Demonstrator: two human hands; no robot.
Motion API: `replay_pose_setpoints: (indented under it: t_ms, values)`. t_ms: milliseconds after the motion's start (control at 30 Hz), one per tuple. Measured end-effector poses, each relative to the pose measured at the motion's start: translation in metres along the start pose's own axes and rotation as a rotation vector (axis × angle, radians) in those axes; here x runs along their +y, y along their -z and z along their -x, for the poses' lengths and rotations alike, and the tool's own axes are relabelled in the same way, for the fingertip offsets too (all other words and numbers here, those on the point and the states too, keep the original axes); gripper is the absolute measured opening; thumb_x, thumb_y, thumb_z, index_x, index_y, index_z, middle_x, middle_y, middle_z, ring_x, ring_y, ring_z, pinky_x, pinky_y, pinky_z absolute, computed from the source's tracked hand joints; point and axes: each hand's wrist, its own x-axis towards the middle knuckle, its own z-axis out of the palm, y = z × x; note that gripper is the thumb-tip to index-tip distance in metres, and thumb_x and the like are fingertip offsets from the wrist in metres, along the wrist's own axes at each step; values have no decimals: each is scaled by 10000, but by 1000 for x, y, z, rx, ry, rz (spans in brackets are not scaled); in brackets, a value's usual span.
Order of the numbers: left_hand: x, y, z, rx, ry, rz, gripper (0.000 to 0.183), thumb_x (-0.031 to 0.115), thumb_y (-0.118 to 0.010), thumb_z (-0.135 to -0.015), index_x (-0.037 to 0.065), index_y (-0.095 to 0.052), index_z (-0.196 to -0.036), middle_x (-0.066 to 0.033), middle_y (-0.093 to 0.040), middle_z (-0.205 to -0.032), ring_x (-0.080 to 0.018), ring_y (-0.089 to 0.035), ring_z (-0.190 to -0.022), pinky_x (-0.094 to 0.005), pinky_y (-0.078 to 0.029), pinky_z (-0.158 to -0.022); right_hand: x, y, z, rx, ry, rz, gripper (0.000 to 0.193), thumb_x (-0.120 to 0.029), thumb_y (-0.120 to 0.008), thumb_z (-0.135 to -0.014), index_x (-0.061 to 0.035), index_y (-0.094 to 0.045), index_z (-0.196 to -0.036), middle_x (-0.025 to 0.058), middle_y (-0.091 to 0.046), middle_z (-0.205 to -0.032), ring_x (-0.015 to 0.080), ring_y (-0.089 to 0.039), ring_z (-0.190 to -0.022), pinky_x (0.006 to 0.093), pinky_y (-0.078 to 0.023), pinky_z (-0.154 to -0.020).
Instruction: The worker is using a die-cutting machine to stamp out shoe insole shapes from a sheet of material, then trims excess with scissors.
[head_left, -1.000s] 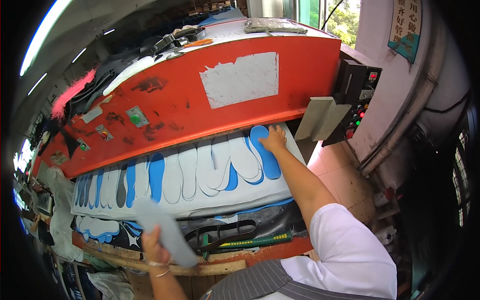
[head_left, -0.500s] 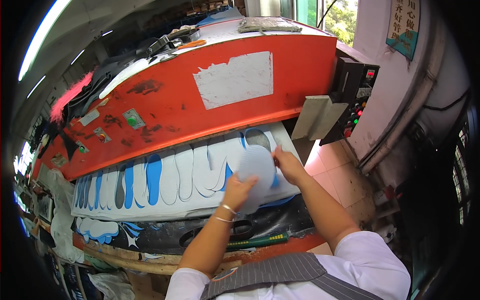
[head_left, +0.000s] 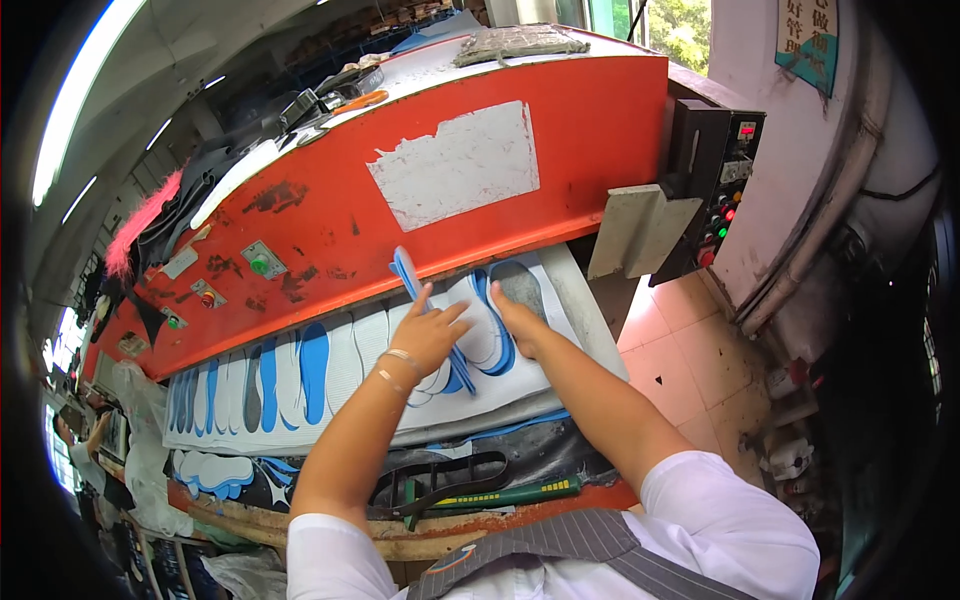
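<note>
Insoles [head_left: 403,272], blue and white, stand edge-on in the left hand's [head_left: 428,338] partly spread fingers above the white sheet [head_left: 345,432], while I can't tell whether the right hand [head_left: 521,326] beside them grips anything, and a banner [head_left: 808,66] shows printed characters.

On the wall [head_left: 745,50] at the far right, I can see a sign [head_left: 808,45], cream with teal at its foot, carrying upright columns of dark Chinese characters. Left of it, a small lit red display [head_left: 747,131] sits on the black control box [head_left: 690,130], its figures too small to make out. A pale label [head_left: 181,262] clings to the left of the red machine front [head_left: 590,130]; any print there is unreadable from here.
</note>
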Motion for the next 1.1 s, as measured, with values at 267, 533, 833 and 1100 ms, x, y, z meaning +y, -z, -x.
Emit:
replay_pose_setpoints:
  t_ms: [267,533,833,1100]
  values:
    - [6,-17,-16,-399,50,-31,183,49,-565,-780,183,-641,-878,9,-612,-981,-209,-571,-1007,-471,-293,-1061,14,-13,2,373,441,486,748,-528,-594,-834,32,-425,-1300,249,-493,-1219,392,-544,-986,464,-447,-880]
    - [20,108,117,29,350,-13,172,47,-637,-640,173,-607,-753,25,-606,-939,-234,-516,-919,-414,-325,-890,-21,-71,-7,63,84,362,695,-413,-725,-768,175,-527,-1080,227,-603,-919,290,-612,-776,400,-501,-678]
    - [-30,121,85,116,1016,1024,415,220,-798,-698,27,-641,-1031,-106,-666,-948,-251,-647,-878,-377,-514,-776,16,-67,-66,-38,96,-293,400,-53,-714,-751,79,-575,-1102,202,-635,-1070,298,-646,-922,409,-522,-815]
    - [-35,-26,-10,310,1018,1856,431,160,-746,-782,10,-573,-1148,-119,-641,-1067,-209,-623,-947,-364,-498,-859,28,-51,-48,-582,18,-800,399,-143,-606,-888,-39,-508,-1261,131,-610,-1168,233,-627,-1016,396,-515,-896]
